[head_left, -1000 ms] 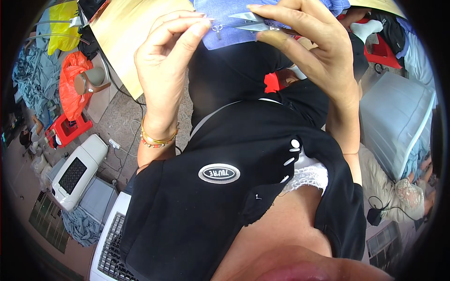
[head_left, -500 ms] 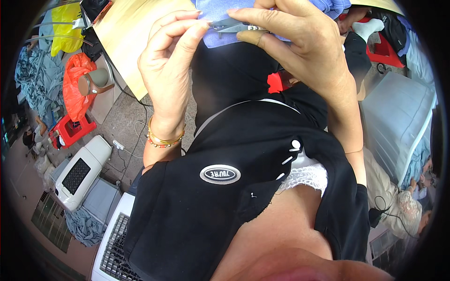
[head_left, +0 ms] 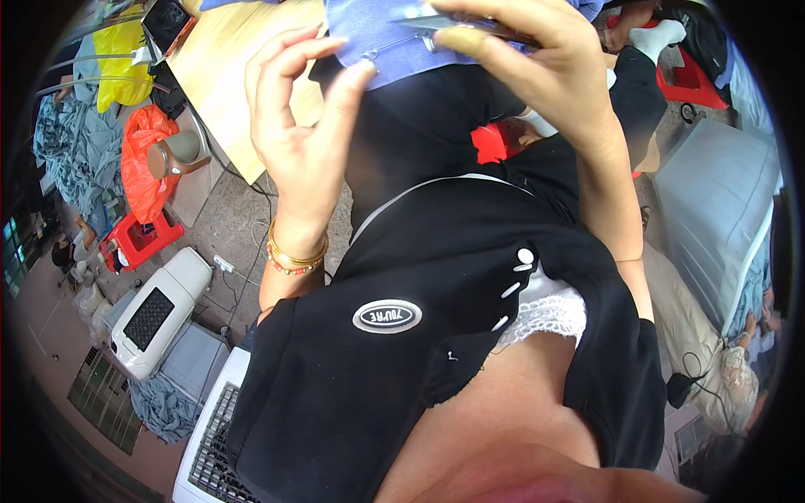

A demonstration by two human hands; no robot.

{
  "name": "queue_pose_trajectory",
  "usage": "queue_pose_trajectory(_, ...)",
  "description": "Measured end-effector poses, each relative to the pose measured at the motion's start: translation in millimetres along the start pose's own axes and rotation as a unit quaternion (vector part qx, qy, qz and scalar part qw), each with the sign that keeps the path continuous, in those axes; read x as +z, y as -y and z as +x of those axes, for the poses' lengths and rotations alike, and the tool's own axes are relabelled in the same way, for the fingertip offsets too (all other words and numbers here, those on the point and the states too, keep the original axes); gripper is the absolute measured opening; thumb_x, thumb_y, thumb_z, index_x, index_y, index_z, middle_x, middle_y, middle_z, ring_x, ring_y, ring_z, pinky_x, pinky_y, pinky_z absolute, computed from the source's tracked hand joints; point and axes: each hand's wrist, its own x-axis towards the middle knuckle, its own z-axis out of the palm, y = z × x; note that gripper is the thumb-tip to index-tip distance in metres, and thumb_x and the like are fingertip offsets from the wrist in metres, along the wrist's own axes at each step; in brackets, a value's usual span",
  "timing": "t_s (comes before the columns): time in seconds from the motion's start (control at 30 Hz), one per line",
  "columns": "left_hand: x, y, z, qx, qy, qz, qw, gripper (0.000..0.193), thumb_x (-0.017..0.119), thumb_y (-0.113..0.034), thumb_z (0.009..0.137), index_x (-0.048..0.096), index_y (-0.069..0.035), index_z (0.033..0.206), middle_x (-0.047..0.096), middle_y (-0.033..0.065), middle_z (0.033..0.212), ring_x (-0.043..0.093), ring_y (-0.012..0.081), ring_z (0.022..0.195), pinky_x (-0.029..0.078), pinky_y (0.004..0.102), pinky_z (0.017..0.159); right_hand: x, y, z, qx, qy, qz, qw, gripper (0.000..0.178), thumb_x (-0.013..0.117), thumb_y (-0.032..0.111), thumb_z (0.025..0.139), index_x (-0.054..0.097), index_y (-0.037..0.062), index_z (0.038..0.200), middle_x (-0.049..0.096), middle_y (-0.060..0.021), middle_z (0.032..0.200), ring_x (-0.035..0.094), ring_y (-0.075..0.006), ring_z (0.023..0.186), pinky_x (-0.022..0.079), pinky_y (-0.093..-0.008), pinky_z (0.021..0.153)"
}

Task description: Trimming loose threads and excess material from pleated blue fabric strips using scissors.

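A blue ribbed knit cloth (head_left: 408,65) lies over my lap against the wooden table edge. My left hand (head_left: 293,138) is raised at the cloth's left side, its thumb and fingers apart with nothing held between them. From the right, my right hand (head_left: 558,84) grips a pair of thread snips (head_left: 423,23) above the cloth. The metal blades point left and are smeared by motion. A small pale bit, too small to name, shows on the cloth close to my left thumb tip.
The pale wooden table (head_left: 231,75) extends at the upper left. Left of it stand a red stool (head_left: 151,243), an orange-red plastic bag (head_left: 141,151) and heaped blue garments (head_left: 75,155). A large translucent-covered bin (head_left: 713,210) is on the right, and a person's socked foot (head_left: 658,40) beyond.
My left thumb and fingers have parted and moved off the snips' tips. My right hand has shifted slightly up with the snips, whose blades have lifted away from my left fingers.
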Motion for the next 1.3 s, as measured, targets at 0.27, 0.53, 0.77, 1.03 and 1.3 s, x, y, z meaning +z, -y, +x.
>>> queue_pose_trajectory(0.27,-8,-1,10,0.129,0.081,0.154,0.976,0.021,0.078,-0.001,0.073,0.068,-0.003,0.092,0.064,0.0094,0.097,0.062,0.0214,0.092,0.050,0.0311,0.082,-9,-49,-57,0.096,-0.025,0.076,0.992,0.030,0.069,0.000,0.086,0.068,0.0002,0.115,0.057,-0.0013,0.098,0.051,-0.0058,0.082,0.040,-0.0185,0.071)
queue_pose_trajectory(0.53,-47,7,12,0.159,0.110,0.235,0.953,0.019,0.073,0.004,0.075,0.069,-0.003,0.092,0.066,0.0091,0.094,0.064,0.0205,0.090,0.051,0.0313,0.081,2,-46,-56,0.023,0.017,0.084,0.996,0.033,0.070,-0.004,0.080,0.068,-0.0023,0.112,0.062,-0.0077,0.100,0.056,-0.0127,0.088,0.043,-0.0222,0.075)
queue_pose_trajectory(0.77,-50,27,-1,0.070,0.118,0.172,0.975,0.023,0.073,0.001,0.078,0.067,-0.002,0.099,0.066,0.0102,0.105,0.064,0.0238,0.099,0.050,0.0326,0.088,12,-37,-46,-0.026,0.030,0.037,0.999,0.036,0.073,-0.003,0.076,0.069,-0.0019,0.112,0.062,-0.0080,0.099,0.057,-0.0146,0.087,0.043,-0.0239,0.074)
queue_pose_trajectory(1.03,-28,-8,3,0.118,0.056,0.135,0.982,0.029,0.073,-0.003,0.077,0.069,-0.003,0.106,0.065,0.0113,0.112,0.060,0.0245,0.106,0.046,0.0337,0.092,11,-34,-52,0.030,0.027,0.041,0.998,0.036,0.074,-0.003,0.076,0.069,-0.0014,0.112,0.063,-0.0074,0.097,0.057,-0.0144,0.086,0.043,-0.0231,0.073)
queue_pose_trajectory(1.3,-3,11,3,0.215,0.029,0.215,0.952,0.035,0.084,-0.010,0.069,0.075,-0.011,0.103,0.064,0.0046,0.097,0.058,0.0178,0.086,0.047,0.0289,0.074,10,-32,-52,0.009,0.014,0.037,0.999,0.035,0.073,-0.003,0.076,0.069,-0.0013,0.111,0.062,-0.0066,0.094,0.056,-0.0135,0.085,0.043,-0.0228,0.072)
